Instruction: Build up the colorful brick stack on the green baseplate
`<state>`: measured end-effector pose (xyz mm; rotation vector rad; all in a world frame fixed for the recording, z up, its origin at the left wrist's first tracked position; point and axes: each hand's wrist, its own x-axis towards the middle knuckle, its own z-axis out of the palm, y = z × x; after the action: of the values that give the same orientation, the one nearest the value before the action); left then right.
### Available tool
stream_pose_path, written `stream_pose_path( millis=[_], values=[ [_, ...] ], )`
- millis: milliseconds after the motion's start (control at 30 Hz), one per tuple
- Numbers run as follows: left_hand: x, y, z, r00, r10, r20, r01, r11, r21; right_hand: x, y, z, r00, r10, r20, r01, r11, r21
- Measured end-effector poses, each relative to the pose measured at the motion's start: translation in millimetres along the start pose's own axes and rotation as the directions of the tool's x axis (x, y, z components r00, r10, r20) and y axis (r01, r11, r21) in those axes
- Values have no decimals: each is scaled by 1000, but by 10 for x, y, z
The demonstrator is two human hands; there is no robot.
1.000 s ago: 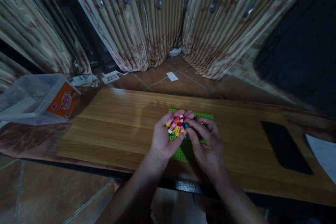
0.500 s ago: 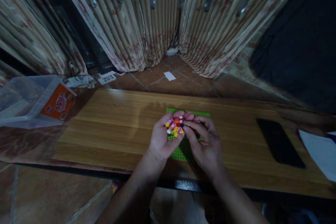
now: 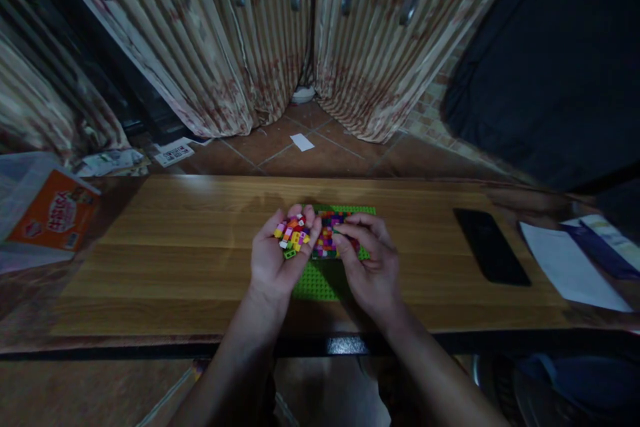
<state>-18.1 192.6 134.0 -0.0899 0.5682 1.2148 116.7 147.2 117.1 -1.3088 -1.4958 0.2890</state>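
Observation:
My left hand is cupped palm up around a small heap of coloured toy bricks, with yellow, pink, white, orange, red and green among them. Just right of it, my right hand pinches a small green brick between thumb and fingertips. Under that hand a block of many-coloured bricks covers part of the green studded baseplate. My right fingers hide the right portion of this block. Whether the pinched brick touches the others I cannot tell.
The wooden table carries a black phone and white paper on the right. A clear plastic box with an orange label stands at the left. Striped curtains hang beyond the tiled floor.
The two hands have drawn apart: the left went leftward with its heap, and the right came away from the heap with a green brick over the brick block. The camera view shifted right.

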Motion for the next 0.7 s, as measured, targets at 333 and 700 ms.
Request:
stream_pose_path(
  millis=[333, 700],
  values=[
    [45, 82, -44, 995, 86, -42, -87, 996, -20, -11, 157, -79, 987, 148, 69, -148, 989, -6],
    [38, 89, -44, 995, 87, -39, -89, 995, -40, -21, 350, -243, 927, 328, 180, -354, 925, 139]
  ],
)
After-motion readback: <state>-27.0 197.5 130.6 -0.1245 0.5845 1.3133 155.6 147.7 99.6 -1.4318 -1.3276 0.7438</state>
